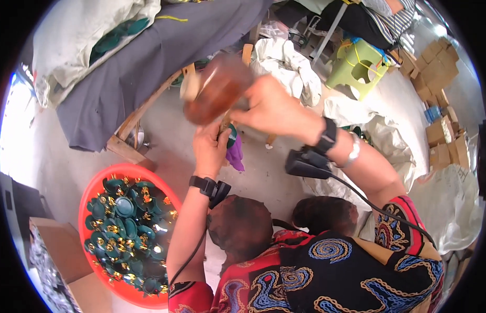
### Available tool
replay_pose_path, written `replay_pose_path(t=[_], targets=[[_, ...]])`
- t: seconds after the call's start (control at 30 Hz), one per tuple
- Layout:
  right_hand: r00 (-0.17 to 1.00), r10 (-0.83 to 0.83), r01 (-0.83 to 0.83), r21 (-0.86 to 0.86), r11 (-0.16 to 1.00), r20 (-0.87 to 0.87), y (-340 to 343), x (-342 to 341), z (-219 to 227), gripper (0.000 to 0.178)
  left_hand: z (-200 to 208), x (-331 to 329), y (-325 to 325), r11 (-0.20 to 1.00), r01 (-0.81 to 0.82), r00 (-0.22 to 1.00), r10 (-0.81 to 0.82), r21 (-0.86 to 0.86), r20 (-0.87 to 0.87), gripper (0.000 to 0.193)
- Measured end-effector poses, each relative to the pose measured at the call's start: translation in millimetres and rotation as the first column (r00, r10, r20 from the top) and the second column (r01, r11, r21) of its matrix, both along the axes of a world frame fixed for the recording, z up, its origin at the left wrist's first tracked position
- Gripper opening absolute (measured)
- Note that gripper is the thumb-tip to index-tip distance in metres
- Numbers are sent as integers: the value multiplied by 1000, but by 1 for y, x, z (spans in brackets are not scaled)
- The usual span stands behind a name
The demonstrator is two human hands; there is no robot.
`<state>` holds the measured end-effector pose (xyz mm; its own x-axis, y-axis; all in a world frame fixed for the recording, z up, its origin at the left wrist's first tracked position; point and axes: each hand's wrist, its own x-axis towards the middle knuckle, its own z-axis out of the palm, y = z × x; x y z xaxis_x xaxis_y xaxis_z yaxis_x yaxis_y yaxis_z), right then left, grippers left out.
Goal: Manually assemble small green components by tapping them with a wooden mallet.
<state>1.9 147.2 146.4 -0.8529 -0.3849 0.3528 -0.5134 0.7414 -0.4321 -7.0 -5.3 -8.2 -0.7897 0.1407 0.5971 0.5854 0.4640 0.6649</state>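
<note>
In front of me is a glossy brown, rounded thing (219, 88), smeared by motion, with a pale tan part at its left; its kind is unclear. My right hand (271, 107) is closed at its right edge, fingers curled and partly hidden behind it. Just below, my left hand (209, 148) is raised with bent fingers closed on a small dark green piece (232, 135). A purple cloth (235, 155) hangs beside that piece. The fingertips of both hands come close together under the brown thing, and its underside meets my left fingers.
A red tub (86, 198) full of dark green pieces with gold fittings stands at my lower left, beside a cardboard box (60, 245). Grey cloth drapes a wooden-framed table (164, 62) at upper left. A light green stool (358, 68), white sacks (285, 60) and cartons (436, 68) lie beyond.
</note>
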Motion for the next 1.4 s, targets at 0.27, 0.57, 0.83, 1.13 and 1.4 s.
replay_pose_path(t=[0.27, 0.57, 0.83, 1.13, 1.4], targets=[[973, -87, 22, -290, 957, -214, 24, 73, -6, 33, 5, -6, -8, 984, 124, 985, -138, 131, 102, 25], [983, -63, -18, -427, 904, -175, 47, 162, -68, 35, 167, 18, 94, 488, 634, 447, -864, 599, 231, 58], [979, -50, -46, -457, 888, -196, 71, 164, -65, 32, 109, 18, 31, 892, 380, 673, -448, 245, 589, 44], [988, -150, 60, -847, 529, -24, 67, 137, -77, 32, 142, 101, 26, 742, 552, 419, -641, 380, 643, 57], [998, 62, -50, -938, 344, -30, 47, 160, -41, 44, 96, 119, 63, 711, 549, 276, -651, 440, 708, 38]])
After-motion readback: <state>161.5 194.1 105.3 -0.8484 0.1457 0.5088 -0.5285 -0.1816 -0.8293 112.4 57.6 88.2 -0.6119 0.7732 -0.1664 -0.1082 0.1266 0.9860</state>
